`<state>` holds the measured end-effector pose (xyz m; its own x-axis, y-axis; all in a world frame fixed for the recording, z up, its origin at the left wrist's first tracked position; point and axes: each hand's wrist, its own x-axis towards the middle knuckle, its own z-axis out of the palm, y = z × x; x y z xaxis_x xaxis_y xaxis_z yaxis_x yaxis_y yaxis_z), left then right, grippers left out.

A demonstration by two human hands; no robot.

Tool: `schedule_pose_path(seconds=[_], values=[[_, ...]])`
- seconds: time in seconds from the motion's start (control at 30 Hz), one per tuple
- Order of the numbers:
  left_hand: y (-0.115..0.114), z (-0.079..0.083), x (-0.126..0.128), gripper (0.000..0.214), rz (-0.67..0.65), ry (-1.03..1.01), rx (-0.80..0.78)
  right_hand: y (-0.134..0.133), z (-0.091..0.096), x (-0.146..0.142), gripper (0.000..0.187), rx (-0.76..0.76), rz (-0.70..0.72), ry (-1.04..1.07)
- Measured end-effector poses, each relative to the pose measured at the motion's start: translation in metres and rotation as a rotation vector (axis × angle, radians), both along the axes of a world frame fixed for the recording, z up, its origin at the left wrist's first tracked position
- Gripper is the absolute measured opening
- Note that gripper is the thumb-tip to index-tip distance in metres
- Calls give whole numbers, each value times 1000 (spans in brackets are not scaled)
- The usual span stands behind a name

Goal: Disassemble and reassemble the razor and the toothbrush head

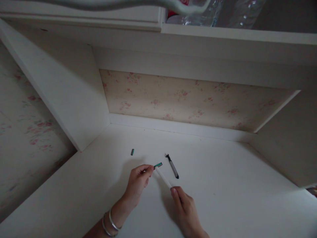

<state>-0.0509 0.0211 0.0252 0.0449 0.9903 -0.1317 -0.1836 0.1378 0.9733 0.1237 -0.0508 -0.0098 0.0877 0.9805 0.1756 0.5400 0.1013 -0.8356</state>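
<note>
Over the white desk top, my left hand pinches a small green piece between thumb and fingers. My right hand grips the near end of a slim white pen barrel, whose far end meets the green piece. Just beyond them on the desk lies a black pen part with a clip. Farther left rests a tiny green cap, apart from both hands. Two bracelets circle my left wrist.
The desk sits in a white alcove with a floral back panel and white side walls. An upper shelf holds clear plastic bottles. Floral wallpaper covers the wall at left.
</note>
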Motion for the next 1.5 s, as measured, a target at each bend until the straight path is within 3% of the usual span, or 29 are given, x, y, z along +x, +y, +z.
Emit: schedule_pose_path(seconds=[0.1, 0.23, 0.33, 0.47, 0.6, 0.7, 0.83, 0.97, 1.03, 1.13, 1.3, 1.5], values=[[1, -3, -1, 27, -25, -65, -3, 0, 0, 1, 44, 19, -38, -34], [2, -6, -1, 26, -54, -96, -6, 0, 1, 2, 44, 26, 32, -59], [1, -5, -1, 28, -46, -65, 1, 1, 1, 3, 45, 21, -60, -60], [0, 0, 1, 31, -10, 49, 17, 1, -1, 3, 45, 35, 26, -68], [-3, 4, 1, 32, 5, 95, 64, 0, -1, 4, 43, 43, -40, -70], [-4, 3, 1, 30, 8, 121, 71, 0, -1, 4, 43, 78, 19, -70], [-3, 0, 0, 32, -4, 93, 50, -1, -1, 3, 43, 58, -61, -68], [0, -2, -1, 32, -13, 39, 15, 1, 0, 3, 42, 52, -3, -33], [1, -2, -2, 33, -9, 24, 15, 2, 1, 7, 43, 38, -95, -10], [2, -1, -2, 33, 2, 28, 19, 4, 3, 20, 46, 49, -243, 18], [3, 1, -2, 33, 18, 37, 9, 8, 3, 60, 46, 94, -363, 8], [4, -3, -4, 31, 19, 25, 20, 18, -1, 128, 50, 15, -489, -303]])
